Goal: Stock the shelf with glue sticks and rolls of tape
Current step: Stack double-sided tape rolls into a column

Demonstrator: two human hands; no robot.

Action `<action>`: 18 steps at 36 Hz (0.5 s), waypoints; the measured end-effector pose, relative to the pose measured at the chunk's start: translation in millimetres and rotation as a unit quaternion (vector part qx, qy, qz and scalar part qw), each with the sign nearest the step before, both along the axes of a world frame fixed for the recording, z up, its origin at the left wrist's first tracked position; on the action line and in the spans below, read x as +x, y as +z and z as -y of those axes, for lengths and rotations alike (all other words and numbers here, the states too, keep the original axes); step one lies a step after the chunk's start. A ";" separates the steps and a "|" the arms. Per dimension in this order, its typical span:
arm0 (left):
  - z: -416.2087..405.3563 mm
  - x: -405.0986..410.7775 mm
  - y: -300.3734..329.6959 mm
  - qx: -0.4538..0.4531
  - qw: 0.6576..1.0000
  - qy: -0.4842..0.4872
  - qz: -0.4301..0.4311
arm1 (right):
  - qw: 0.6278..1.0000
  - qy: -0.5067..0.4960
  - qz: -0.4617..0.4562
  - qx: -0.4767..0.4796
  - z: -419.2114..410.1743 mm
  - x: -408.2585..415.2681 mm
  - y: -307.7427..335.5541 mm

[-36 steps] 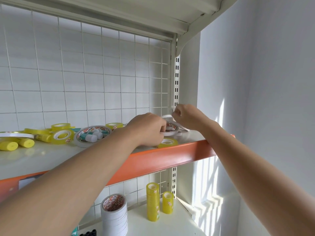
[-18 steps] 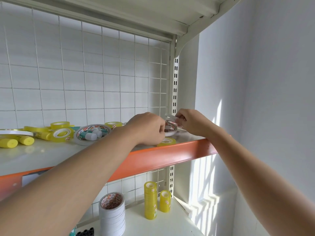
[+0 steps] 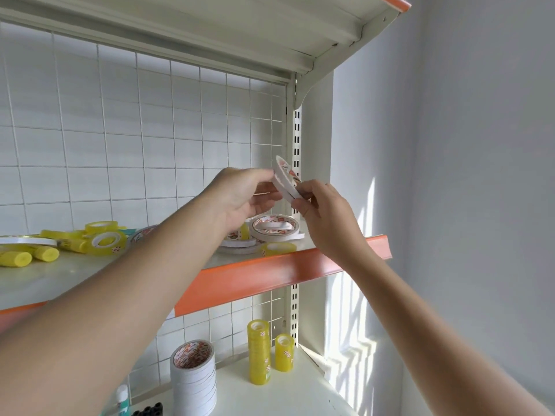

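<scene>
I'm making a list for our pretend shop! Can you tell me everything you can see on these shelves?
Held tape rolls: looks like two, white, thin, tilted, lifted above the upper shelf's right end
Upper shelf: one, pale top with an orange front edge
Flat white tape rolls: a few, white, lying overlapped at the upper shelf's right end
Yellow tape rolls: several, yellow, upper shelf, left part
Glue sticks: at least two, yellow, lying at the upper shelf's far left
White tape stack: one stack, white, lower shelf
Yellow tape stacks: two, one taller, yellow, lower shelf, right
Wire grid: one, white, behind the shelves
Left hand: pinches the held rolls
Right hand: pinches them too
</scene>
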State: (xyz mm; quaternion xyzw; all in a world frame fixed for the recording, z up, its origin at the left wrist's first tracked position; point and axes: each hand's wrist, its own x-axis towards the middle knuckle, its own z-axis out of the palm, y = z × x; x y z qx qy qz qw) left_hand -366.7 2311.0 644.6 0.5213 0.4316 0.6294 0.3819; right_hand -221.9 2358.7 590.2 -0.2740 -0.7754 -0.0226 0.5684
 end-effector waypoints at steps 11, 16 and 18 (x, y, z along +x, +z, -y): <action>28.5 52.7 -7.4 0.117 0.988 -0.089 -0.056 | 0.993 -0.007 -0.120 -0.023 41.7 28.1 -19.6; 42.1 77.7 -31.7 0.163 0.969 -0.116 -0.148 | 0.988 -0.035 -0.151 0.009 67.8 53.8 -47.8; 43.9 85.3 -48.6 0.169 0.964 -0.115 -0.171 | 0.987 -0.046 -0.155 -0.005 76.4 62.6 -63.6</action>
